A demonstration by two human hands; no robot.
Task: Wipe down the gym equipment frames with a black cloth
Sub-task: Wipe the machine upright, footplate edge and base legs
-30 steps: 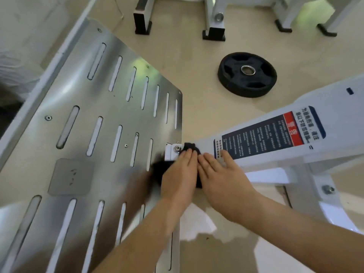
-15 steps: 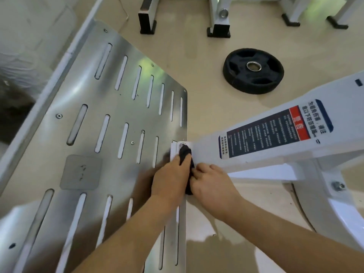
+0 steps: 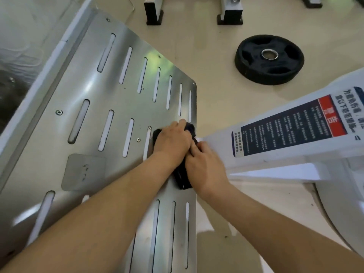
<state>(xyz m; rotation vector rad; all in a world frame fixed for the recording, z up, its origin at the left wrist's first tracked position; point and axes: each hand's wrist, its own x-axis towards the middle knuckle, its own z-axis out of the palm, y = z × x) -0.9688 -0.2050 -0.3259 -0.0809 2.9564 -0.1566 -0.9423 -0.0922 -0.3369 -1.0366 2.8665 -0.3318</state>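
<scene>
Plate edge: The slotted metal plate (image 3: 118, 115) slopes across the left of the view. Its right edge runs straight down from a rounded far corner, and both hands sit on that edge.
Junction: The white frame beam (image 3: 216, 146) comes in from the right and meets the plate's right edge just by the hands. A warning label (image 3: 291, 127) covers its upper face.
Open room: Bare floor (image 3: 216, 85) lies beyond the right edge above the beam. It reaches as far as the weight plate (image 3: 268, 59), which lies flat, well apart from the hands.
Far side: Two black-capped frame feet (image 3: 154, 14) stand on the floor at the top.
Left border: A white rail (image 3: 49, 62) runs along the plate's left side.
Black cloth: The black cloth (image 3: 182, 180) is bunched on the plate at its right edge. It lies mostly under the left hand and shows past the fingers and between the wrists.
Left hand: The left hand (image 3: 173, 142) lies palm down on the cloth, fingers curled over its far end, grasping it. The forearm crosses the plate from the lower left.
Right hand: The right hand (image 3: 206, 166) touches the left, with its fingers bent toward the cloth at the junction. Whether they pinch it cannot be told.
</scene>
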